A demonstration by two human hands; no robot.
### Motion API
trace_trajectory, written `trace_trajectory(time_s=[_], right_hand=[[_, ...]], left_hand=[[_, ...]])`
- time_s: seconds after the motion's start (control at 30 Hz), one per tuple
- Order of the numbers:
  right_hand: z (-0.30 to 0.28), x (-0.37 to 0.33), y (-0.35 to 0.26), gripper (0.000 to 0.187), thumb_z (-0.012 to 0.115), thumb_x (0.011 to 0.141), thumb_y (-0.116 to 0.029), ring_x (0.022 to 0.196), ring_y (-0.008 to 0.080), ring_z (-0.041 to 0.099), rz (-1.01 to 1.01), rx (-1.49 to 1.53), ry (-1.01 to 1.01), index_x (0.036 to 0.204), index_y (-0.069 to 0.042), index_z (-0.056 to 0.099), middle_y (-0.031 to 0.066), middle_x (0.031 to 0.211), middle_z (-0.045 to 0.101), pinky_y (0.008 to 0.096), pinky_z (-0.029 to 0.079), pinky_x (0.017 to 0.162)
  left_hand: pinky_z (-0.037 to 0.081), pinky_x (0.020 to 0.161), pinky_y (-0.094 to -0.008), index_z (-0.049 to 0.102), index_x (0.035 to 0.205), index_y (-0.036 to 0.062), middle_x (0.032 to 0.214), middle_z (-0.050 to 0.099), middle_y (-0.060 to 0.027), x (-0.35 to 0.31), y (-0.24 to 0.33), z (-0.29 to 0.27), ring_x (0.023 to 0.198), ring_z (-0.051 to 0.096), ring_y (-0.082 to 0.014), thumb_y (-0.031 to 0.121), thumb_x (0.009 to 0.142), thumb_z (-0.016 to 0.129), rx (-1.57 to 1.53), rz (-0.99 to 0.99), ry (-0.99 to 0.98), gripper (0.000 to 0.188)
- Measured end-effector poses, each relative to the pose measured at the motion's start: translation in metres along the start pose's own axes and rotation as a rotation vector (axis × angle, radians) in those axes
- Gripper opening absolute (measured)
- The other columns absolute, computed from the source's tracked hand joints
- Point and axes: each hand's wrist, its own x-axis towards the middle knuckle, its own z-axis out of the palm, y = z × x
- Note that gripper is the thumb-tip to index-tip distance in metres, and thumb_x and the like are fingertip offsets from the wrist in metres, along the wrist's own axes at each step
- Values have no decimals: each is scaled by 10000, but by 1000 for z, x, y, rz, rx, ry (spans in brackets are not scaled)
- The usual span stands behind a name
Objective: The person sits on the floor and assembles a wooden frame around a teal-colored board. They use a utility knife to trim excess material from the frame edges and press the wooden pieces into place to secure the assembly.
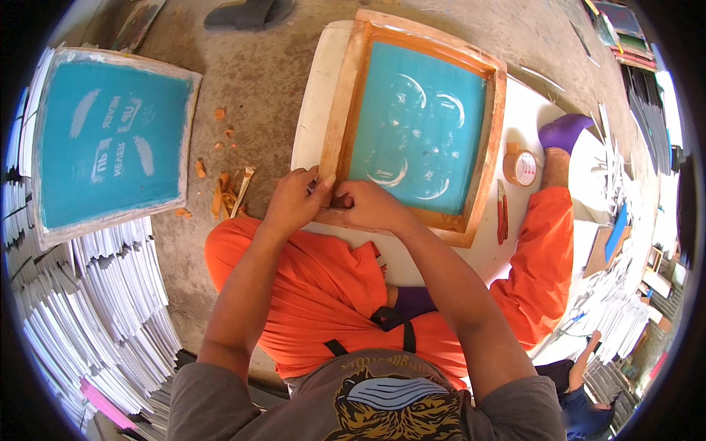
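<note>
A wooden screen printing frame (334, 128) with teal mesh (423, 125) lies across a white board in front of me. Glossy brown tape lines its inner edges, and pale curved shapes show on the mesh. At its near left corner, my left hand (296, 200) is closed on the wooden edge, thumb on top. Close beside it, my right hand (370, 207) is closed, fingers curled at the inner side of that corner. Whatever its fingertips pinch is too small to make out. A roll of brown tape (523, 168) and a red-handled cutting tool (502, 213) lie right of the frame.
Another teal screen (110, 140) leans at left above stacks of white sheets (95, 301). Crumpled brown tape scraps (222, 192) and a brush-like stick (243, 189) are on the floor. A dark slipper (239, 15) lies far off; another person (585, 397) sits at lower right.
</note>
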Motion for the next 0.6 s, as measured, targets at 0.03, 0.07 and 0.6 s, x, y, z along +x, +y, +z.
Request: trace_trajectory(time_s=[0.03, 0.07, 0.6], right_hand=[[0, -3, 1, 412, 744, 842, -339, 1035, 432, 708, -13, 49, 32, 1053, 15, 741, 256, 1084, 741, 502, 564, 884], [1, -3, 5, 397, 743, 835, -297, 994, 412, 714, -30, 1, 41, 1077, 17, 728, 242, 1056, 744, 474, 565, 850], [5, -13, -3, 439, 706, 804, -225, 1054, 380, 692, 47, -119, 86, 1189, -14, 678, 203, 1121, 721, 450, 555, 910]], left_hand=[[533, 746, -468, 731, 1165, -35, 852, 682, -258, 0, -7, 4, 811, 701, -415, 345, 995, 686, 4, 11, 15, 419], [534, 746, -469, 730, 1181, -32, 852, 682, -260, 1, -7, 5, 815, 703, -414, 344, 993, 687, 9, 27, 25, 422], [540, 740, -478, 738, 1125, -50, 850, 678, -280, 5, -7, 2, 820, 702, -434, 328, 980, 691, -17, -15, -26, 408]])
